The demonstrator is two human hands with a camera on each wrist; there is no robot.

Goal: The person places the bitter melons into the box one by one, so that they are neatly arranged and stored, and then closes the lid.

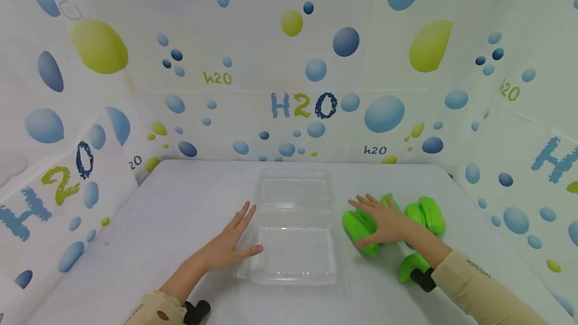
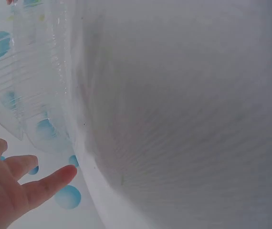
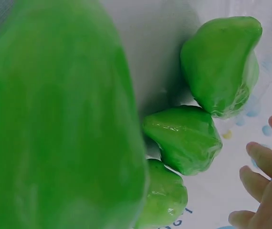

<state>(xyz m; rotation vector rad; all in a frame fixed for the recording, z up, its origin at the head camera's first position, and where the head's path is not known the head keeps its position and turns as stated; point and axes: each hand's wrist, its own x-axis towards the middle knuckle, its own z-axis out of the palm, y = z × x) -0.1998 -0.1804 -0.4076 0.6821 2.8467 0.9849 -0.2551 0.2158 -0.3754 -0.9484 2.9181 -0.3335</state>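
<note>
A clear plastic clamshell box lies open on the white table, lid part toward the back. My left hand is at the box's left side with fingers spread, thumb overlapping its edge in the head view. To the right of the box, my right hand hovers over glossy green lobed pieces, shaped like peppers or wax apples, its fingers extended. Another pair of green pieces lies beyond that wrist, and one more lies nearer, below the forearm. In the right wrist view, one green piece looms very close.
White sheeting printed with blue and green drops stands behind and at both sides of the table. Dark wrist-worn devices sit under both sleeves.
</note>
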